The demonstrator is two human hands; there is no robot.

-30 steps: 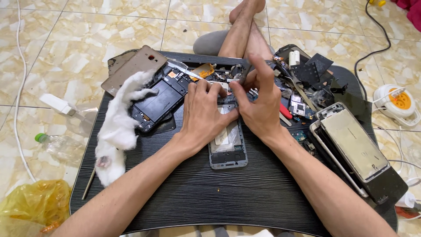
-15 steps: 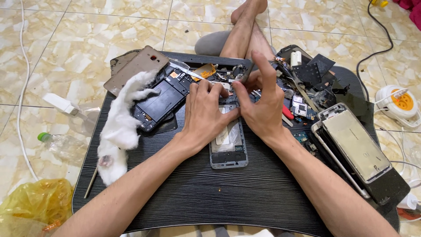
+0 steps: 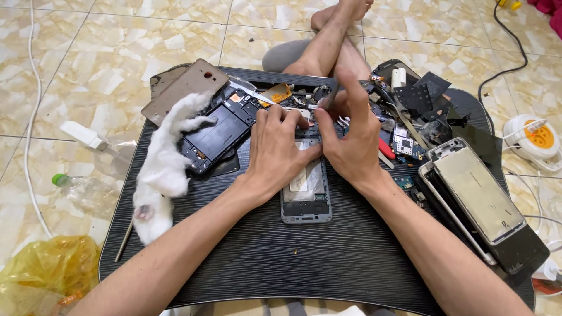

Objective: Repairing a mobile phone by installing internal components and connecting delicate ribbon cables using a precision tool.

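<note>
An opened grey phone (image 3: 305, 196) lies face down in the middle of the black lap table (image 3: 263, 263), its inner frame exposed. My left hand (image 3: 274, 149) lies over the phone's upper end, with its fingers curled and pressing on the top edge. Close beside it, my right hand (image 3: 351, 143) pinches a thin dark metal tool (image 3: 329, 95) whose tip meets the top of the phone. The fingers of both hands hide the spot being worked on.
Left of my hands are a white fluffy cloth (image 3: 163, 172), another opened phone with a black battery (image 3: 219, 131) and a tan back cover (image 3: 184, 88). Loose parts and a red-handled tool (image 3: 386, 147) crowd the back. Stacked phones (image 3: 477, 196) lie at the right. On the floor are a bottle (image 3: 88, 192), a yellow bag (image 3: 47, 272) and a cord reel (image 3: 535, 137).
Both hands stay on the phone's top end. The fingers have shifted only slightly, and the thin tool now shows above my right hand.
</note>
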